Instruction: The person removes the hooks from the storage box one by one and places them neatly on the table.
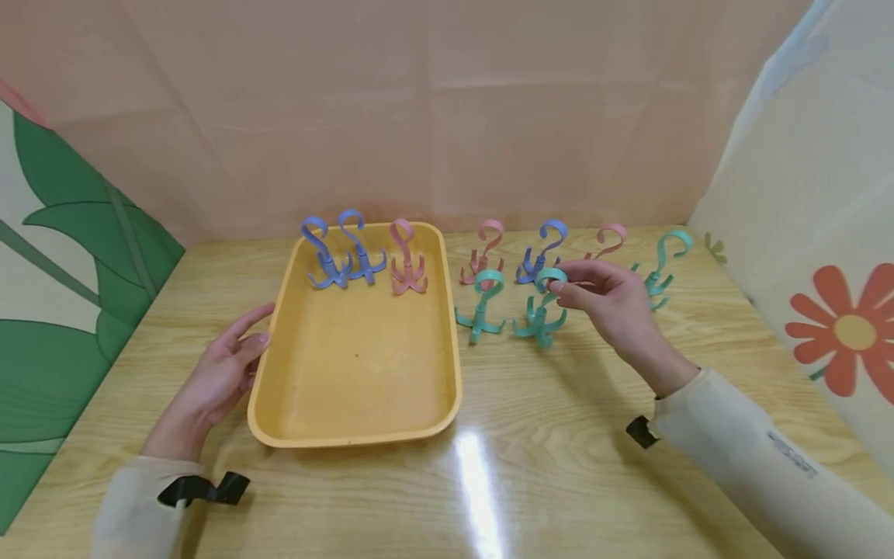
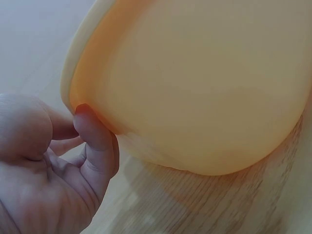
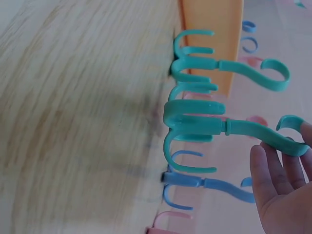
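My right hand (image 1: pixel 608 299) pinches the curved top of a green multi-prong hanging hook (image 1: pixel 541 324). In the right wrist view that green hook (image 3: pixel 195 124) stands upright, its prongs low by the wooden table. Close to its left is another green hanging hook (image 1: pixel 480 317); a blue one (image 1: pixel 536 268) stands just behind. On the left, my left hand (image 1: pixel 222 373) touches the outer side of a yellow tray (image 1: pixel 450 373) with finger and thumb tips. The left wrist view shows the fingers (image 2: pixel 95 134) against the tray's edge (image 2: pixel 68 80). Two blue hooks (image 1: pixel 363 264) and a pink one (image 1: pixel 408 272) stand at the tray's far end.
A pink hook (image 1: pixel 483 260) stands right of the tray. Further right are a pink hook (image 1: pixel 613 233), partly behind my right hand, and a green one (image 1: pixel 656 279). A pinkish cloth (image 1: pixel 433 116) hangs behind the table (image 1: pixel 559 466); printed cloths flank it.
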A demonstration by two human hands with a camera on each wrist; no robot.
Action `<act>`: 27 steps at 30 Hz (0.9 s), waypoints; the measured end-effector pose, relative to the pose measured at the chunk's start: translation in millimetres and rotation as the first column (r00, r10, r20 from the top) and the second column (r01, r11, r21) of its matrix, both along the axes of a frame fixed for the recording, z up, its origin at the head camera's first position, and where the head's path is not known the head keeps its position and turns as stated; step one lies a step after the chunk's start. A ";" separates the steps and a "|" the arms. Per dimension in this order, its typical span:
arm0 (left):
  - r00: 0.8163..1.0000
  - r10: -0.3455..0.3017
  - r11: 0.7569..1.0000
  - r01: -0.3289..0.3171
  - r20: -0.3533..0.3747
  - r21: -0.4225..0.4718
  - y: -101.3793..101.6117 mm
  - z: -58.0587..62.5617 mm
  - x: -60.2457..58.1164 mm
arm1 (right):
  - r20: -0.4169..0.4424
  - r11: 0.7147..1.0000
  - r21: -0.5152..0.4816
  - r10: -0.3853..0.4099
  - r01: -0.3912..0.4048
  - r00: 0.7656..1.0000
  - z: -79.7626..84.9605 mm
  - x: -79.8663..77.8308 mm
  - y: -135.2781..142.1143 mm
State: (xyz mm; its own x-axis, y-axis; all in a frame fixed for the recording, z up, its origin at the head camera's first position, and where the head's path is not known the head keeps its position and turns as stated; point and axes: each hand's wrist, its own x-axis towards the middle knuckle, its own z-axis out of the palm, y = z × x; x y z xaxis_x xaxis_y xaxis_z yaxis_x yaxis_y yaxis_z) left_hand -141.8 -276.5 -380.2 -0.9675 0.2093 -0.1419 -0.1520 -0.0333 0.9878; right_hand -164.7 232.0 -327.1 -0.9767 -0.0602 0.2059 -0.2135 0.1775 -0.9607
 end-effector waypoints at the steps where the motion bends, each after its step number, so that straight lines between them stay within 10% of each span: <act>1: 1.000 0.000 1.000 0.000 0.001 0.000 0.0 0.1 -0.2 | 0.001 1.000 -0.014 -0.003 0.003 1.000 -1.4 -0.9 0.6; 14: 1.000 -0.002 1.000 0.002 -0.002 -0.004 -0.9 -0.1 -0.3 | -0.008 0.990 -0.140 0.008 -0.009 1.000 -13.5 -9.9 4.3; 27: 1.000 0.011 1.000 -0.011 0.007 -0.023 0.0 0.2 -1.1 | -0.001 0.998 -0.062 -0.002 0.002 1.000 -15.9 -9.7 8.1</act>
State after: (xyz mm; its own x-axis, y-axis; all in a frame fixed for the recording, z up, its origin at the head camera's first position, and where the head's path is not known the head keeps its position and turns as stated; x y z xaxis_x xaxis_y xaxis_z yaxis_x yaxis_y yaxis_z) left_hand -142.9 -276.5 -380.1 -0.9688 0.1951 -0.1532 -0.1586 -0.0123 0.9873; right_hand -174.3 240.1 -343.0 -0.9767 -0.0451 0.2099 -0.2139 0.1179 -0.9697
